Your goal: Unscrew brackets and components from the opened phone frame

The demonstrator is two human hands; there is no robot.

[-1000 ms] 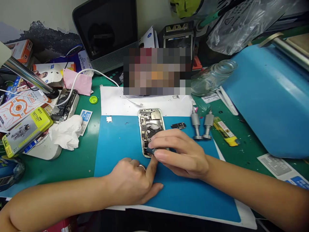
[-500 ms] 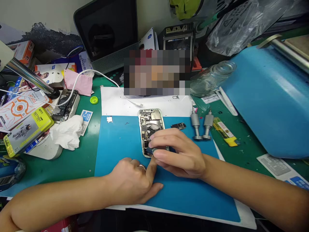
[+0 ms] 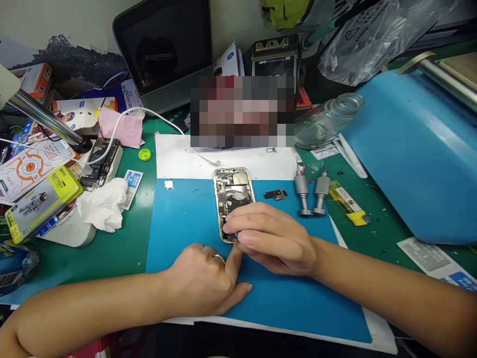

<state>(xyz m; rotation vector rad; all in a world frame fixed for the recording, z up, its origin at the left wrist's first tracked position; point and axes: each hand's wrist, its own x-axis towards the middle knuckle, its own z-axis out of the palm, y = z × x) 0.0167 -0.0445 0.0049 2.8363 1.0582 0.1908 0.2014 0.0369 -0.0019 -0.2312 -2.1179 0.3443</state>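
Covering five o'clock on the opened, pale-rimmed rectangular phone, the bare right hand curves, grip unclear; at six, the ringed left hand spreads thumb from index.

Two hands, two phones, two grey screwdrivers

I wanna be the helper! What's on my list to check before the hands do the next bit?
1. Opened phone, insides facing up: ok.
2. Left hand, fingertip at the phone's bottom edge: ok.
3. Right hand, what it holds: cannot tell, its fingers hide it.
4. Clear view of the phone's lower end: not ok, the right hand covers part.
5. White cable, tip off the phone: ok.
6. Two grey screwdrivers, apart from both hands: ok.
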